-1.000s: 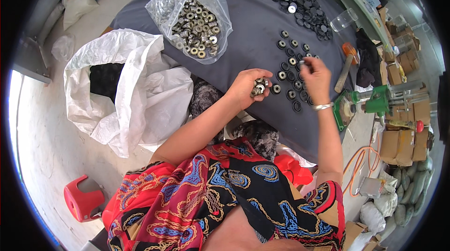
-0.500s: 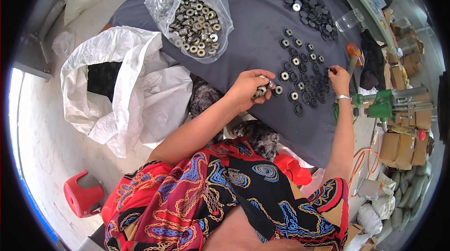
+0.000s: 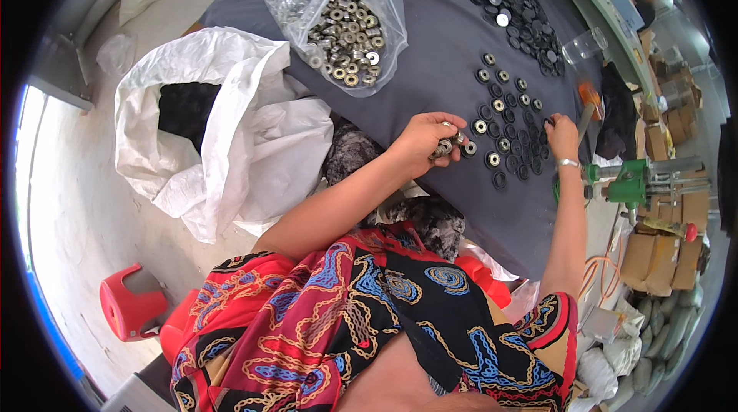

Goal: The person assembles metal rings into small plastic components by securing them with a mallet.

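Bearings (image 3: 443,148): a small clutch of metal rounds in the left grip, just short of the ring group; probably dense for their size, stiff, hard to damage and smooth enough to slide on one another.
Bearing hold: best pinched across the outer rim, leaving the centre hole free.
Left grip (image 3: 427,139): curled partway, palm cupped, thumb and fingers closed round the clutch.
Black rings (image 3: 500,180): at three o'clock from the left grip, spread on the bench (image 3: 438,51); likely light, perhaps slightly springy, easiest lifted by the edge. Several carry a bearing (in or merely on them, I cannot tell).
Right grip (image 3: 563,137): at the group's three o'clock edge, fingertips drawn together at something dark; whether it is pinched or only touched is unclear.
Clear bag (image 3: 392,16): at half past ten from the left grip, full of more bearings.
Black cap pile (image 3: 530,24): at one o'clock, its far end cut off by fisheye curve.
White sack (image 3: 254,131): at nine o'clock; its dark contents cannot be made out.
Green press (image 3: 629,184): at four o'clock from the right grip, base partly behind the wrist.
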Available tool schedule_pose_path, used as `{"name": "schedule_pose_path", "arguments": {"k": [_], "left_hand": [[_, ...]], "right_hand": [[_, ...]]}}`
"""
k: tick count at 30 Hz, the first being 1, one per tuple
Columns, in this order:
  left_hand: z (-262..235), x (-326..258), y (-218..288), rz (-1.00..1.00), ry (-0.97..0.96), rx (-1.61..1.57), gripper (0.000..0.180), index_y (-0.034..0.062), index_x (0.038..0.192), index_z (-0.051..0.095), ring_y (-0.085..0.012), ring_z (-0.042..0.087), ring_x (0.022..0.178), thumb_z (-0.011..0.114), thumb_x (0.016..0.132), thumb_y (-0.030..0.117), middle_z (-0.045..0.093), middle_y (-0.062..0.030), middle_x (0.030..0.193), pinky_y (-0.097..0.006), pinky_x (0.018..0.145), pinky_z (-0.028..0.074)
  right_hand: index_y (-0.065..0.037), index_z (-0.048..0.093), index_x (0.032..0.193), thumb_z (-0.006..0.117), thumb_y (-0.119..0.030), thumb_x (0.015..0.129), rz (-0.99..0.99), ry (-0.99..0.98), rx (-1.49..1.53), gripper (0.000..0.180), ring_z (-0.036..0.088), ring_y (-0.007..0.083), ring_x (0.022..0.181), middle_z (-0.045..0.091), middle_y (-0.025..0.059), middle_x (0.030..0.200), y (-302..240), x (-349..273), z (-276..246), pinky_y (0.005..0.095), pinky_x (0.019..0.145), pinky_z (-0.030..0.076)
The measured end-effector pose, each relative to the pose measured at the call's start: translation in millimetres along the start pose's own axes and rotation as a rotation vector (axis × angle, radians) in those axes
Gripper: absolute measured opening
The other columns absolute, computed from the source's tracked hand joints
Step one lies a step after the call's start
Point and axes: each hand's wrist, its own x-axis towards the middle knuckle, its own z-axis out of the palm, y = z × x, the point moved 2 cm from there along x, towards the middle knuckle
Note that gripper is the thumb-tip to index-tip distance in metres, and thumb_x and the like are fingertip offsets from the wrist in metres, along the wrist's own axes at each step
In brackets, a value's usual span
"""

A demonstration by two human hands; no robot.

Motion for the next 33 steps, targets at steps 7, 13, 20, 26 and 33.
{"name": "schedule_pose_path", "arguments": {"k": [7, 13, 20, 26, 33], "left_hand": [[-1, -2, -2, 0.061, 0.036, 0.002, 0.021, -0.0050, 0.108, 0.055, -0.0219, 0.061, 0.059, 0.049, 0.089, 0.001, 0.063, -0.0164, 0.085, -0.026, 0.039, 0.034], [6, -4, -2, 0.083, 0.070, 0.041, 0.019, -0.0037, 0.105, 0.057, -0.0199, 0.062, 0.057, 0.053, 0.088, 0.002, 0.063, -0.0124, 0.081, -0.025, 0.038, 0.033], [13, -7, -2, 0.071, 0.105, 0.139, 0.014, -0.0038, 0.101, 0.058, -0.0188, 0.063, 0.055, 0.053, 0.088, 0.001, 0.063, -0.0114, 0.076, -0.025, 0.036, 0.032], [12, -4, -9, 0.102, 0.091, 0.217, 0.012, -0.0038, 0.099, 0.059, -0.0170, 0.063, 0.056, 0.056, 0.088, 0.001, 0.062, -0.0101, 0.075, -0.025, 0.036, 0.031], [13, -9, 2, 0.033, 0.085, 0.112, 0.016, -0.0031, 0.103, 0.057, -0.0202, 0.060, 0.055, 0.055, 0.090, 0.005, 0.061, -0.0106, 0.075, -0.025, 0.037, 0.032]], "right_hand": [[-0.003, 0.064, 0.095, 0.069, -0.010, 0.077, -0.449, 0.096, 0.516, 0.020, 0.059, 0.0291, 0.076, 0.058, 0.0111, 0.083, -193, -73, -59, 0.0385, 0.067, 0.048], [-0.003, 0.063, 0.090, 0.069, -0.010, 0.077, -0.472, 0.031, 0.438, 0.016, 0.057, 0.0294, 0.082, 0.055, 0.0104, 0.083, -216, -96, -43, 0.0401, 0.070, 0.048], [-0.002, 0.061, 0.087, 0.068, -0.010, 0.076, -0.529, 0.149, 0.234, 0.016, 0.056, 0.0287, 0.083, 0.053, 0.0108, 0.085, -216, -108, -44, 0.0390, 0.070, 0.049], [-0.002, 0.060, 0.085, 0.068, -0.011, 0.074, -0.493, 0.073, 0.228, 0.017, 0.056, 0.0287, 0.084, 0.052, 0.0116, 0.084, -214, -107, -43, 0.0390, 0.070, 0.050], [-0.003, 0.063, 0.092, 0.066, -0.008, 0.074, -0.327, 0.236, 0.330, 0.019, 0.059, 0.0304, 0.076, 0.056, 0.0125, 0.083, -165, -87, -43, 0.0398, 0.067, 0.050]]}}
